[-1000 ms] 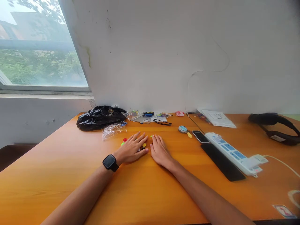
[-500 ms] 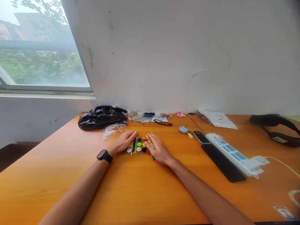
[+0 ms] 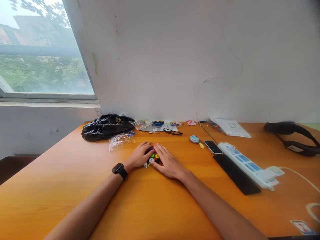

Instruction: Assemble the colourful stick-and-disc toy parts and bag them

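A small heap of coloured plastic pieces, discs and thin sticks in yellow, green, white, black and blue, lies on the orange table. My left hand, with a black watch on its wrist, cups the heap from the left, fingers curved against it. My right hand lies flat with fingers stretched out, pressing on the heap from the right. The two hands nearly meet, and most pieces are hidden under them.
Behind the hands lie a clear plastic bag, a black plastic bag, more small parts and glasses. To the right are a phone, a white power strip, a black pad, papers and black headphones.
The hands first lay flat over the pieces, then drew apart so the spread pieces showed. Now they have pushed together again, bunching the pieces into a tight heap.
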A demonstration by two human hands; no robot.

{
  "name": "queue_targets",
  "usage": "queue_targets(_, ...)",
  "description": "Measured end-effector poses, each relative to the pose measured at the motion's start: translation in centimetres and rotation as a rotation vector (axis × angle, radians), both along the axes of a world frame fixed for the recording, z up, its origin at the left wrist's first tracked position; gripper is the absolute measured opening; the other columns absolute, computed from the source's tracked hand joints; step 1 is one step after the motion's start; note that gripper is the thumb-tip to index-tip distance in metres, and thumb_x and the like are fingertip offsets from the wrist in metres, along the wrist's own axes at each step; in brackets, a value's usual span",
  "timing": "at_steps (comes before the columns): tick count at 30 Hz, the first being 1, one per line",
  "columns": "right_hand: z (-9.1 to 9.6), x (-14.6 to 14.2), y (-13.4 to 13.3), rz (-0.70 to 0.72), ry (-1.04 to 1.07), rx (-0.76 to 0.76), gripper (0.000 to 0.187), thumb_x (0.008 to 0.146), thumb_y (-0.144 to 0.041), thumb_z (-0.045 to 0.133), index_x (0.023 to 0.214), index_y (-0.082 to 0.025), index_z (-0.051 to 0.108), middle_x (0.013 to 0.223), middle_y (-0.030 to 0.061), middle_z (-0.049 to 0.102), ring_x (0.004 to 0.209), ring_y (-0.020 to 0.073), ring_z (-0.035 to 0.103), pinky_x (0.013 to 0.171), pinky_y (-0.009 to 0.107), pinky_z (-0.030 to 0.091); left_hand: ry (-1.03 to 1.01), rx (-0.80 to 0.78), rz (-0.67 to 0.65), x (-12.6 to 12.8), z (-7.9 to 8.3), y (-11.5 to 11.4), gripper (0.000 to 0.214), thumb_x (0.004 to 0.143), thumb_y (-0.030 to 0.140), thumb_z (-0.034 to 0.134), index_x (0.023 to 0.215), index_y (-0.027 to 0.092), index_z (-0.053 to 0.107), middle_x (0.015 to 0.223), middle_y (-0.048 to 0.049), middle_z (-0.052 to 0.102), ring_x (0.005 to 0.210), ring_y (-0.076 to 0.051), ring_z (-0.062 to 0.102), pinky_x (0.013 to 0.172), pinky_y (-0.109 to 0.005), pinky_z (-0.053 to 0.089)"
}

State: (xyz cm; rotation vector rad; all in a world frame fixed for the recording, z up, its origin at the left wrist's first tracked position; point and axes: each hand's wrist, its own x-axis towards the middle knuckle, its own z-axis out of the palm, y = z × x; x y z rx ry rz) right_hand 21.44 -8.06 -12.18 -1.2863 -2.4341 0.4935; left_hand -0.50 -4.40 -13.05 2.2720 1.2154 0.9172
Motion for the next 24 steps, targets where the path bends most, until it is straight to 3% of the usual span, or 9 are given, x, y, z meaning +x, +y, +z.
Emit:
queue_targets(4, 0.6, 1.2, 0.8, -0.032, -0.035, 0.034, 0.082, 0.103, -0.073, 0.036, 0.165, -0.02, 0.041, 0.173, 0.0126, 0.033, 0.161, 0.0328, 0.028, 0.132, 0.052, 0.024, -0.086, -0.068, 0.038, 2.3, -0.2, 0.6, 0.053, 0.104, 0.062, 0.045, 0.127, 0.024, 0.074, 0.143, -0.0111, 0.069, 0.145, -0.032, 0.053, 0.127, -0.049, 0.034)
queue_targets(8, 1.4, 2.1, 1.2, -0.055, -0.041, 0.119, 0.076, 0.103, -0.072, 0.041, 0.158, -0.021, 0.051, 0.166, 0.0155, 0.045, 0.156, 0.0338, 0.038, 0.129, 0.055, 0.028, -0.479, -0.239, 0.141, 3.3, 0.5, 1.0, 0.072, 0.109, 0.062, 0.014, 0.142, 0.022, 0.065, 0.155, -0.0111, 0.06, 0.147, -0.029, 0.052, 0.124, -0.048, 0.039)
queue_targets(10, 1.7, 2.1, 1.1, -0.011, -0.031, 0.117, 0.075, 0.102, -0.072, 0.045, 0.16, -0.024, 0.049, 0.169, 0.0132, 0.042, 0.158, 0.0335, 0.034, 0.13, 0.056, 0.024, -0.608, -0.269, 0.213, 2.6, 0.8, 0.7, 0.074, 0.109, 0.062, 0.013, 0.142, 0.02, 0.064, 0.155, -0.0121, 0.059, 0.146, -0.029, 0.053, 0.122, -0.047, 0.04)
queue_targets(13, 2.0, 1.6, 0.5, 0.11, -0.018, 0.108, 0.067, 0.102, -0.067, 0.05, 0.159, -0.032, 0.049, 0.17, 0.0081, 0.041, 0.159, 0.0326, 0.032, 0.13, 0.058, 0.021, -0.513, -0.273, 0.212, 0.5, 1.1, -0.2, 0.065, 0.108, 0.064, 0.031, 0.137, 0.019, 0.068, 0.15, -0.0135, 0.063, 0.141, -0.031, 0.057, 0.121, -0.047, 0.041)
queue_targets(16, 2.2, 1.5, 0.3, 0.143, 0.012, 0.128, 0.055, 0.101, -0.049, 0.058, 0.153, -0.029, 0.055, 0.156, 0.0092, 0.057, 0.147, 0.0308, 0.047, 0.127, 0.055, 0.027, -0.275, -0.242, 0.059, -1.3, 1.2, -1.5, 0.054, 0.101, 0.058, 0.056, 0.139, 0.021, 0.067, 0.147, -0.0122, 0.066, 0.137, -0.031, 0.06, 0.119, -0.045, 0.044)
queue_targets(20, 2.2, 2.3, 1.0, 0.079, 0.02, 0.188, 0.044, 0.086, -0.022, 0.066, 0.131, -0.02, 0.067, 0.128, 0.0114, 0.071, 0.121, 0.0286, 0.06, 0.111, 0.045, 0.043, -0.105, -0.149, -0.016, -1.8, 1.3, -2.6, 0.043, 0.096, 0.037, 0.062, 0.135, 0.02, 0.071, 0.136, -0.0126, 0.071, 0.127, -0.031, 0.065, 0.113, -0.046, 0.049)
queue_targets(24, 2.1, 2.9, 1.7, 0.002, -0.025, 0.242, 0.028, 0.083, -0.012, 0.063, 0.109, -0.02, 0.072, 0.111, 0.0095, 0.072, 0.112, 0.0275, 0.059, 0.103, 0.042, 0.044, -0.025, -0.025, -0.056, -1.3, 1.2, -2.7, 0.041, 0.088, 0.023, 0.063, 0.127, 0.022, 0.075, 0.124, -0.0104, 0.076, 0.116, -0.029, 0.067, 0.105, -0.044, 0.052)
